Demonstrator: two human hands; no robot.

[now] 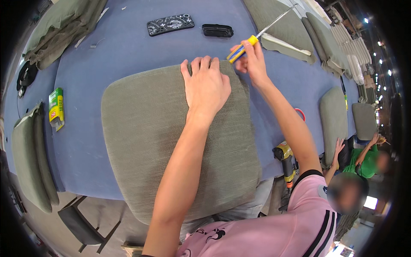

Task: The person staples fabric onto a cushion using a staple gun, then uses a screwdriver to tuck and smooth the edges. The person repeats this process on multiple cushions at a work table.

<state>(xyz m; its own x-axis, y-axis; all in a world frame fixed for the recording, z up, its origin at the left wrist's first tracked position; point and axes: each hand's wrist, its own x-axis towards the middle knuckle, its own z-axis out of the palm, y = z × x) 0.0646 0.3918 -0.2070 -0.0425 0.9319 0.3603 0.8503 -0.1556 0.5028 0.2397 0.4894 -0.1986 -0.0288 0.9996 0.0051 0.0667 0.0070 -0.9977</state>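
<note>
A grey-green upholstered seat cushion (141, 115) lies in front of me, its near edge close against my body. My left hand (206, 88) presses on its far part, fingers bent over the far edge and holding it; the fingertips are partly hidden. Just beyond the cushion's far right corner, my right hand (256, 64) is closed around a screwdriver (242, 49) with a yellow and blue handle. Its long metal shaft points up and to the right, away from the cushion, and touches nothing that I can make out.
The blue-covered table (124, 47) carries a patterned phone (170, 25), a black tray-like case (217, 30) and a yellow-green box (56, 109). More cushions (30, 158) lie around the edges. A yellow-black power tool (286, 156) sits by my right arm. People work at the right.
</note>
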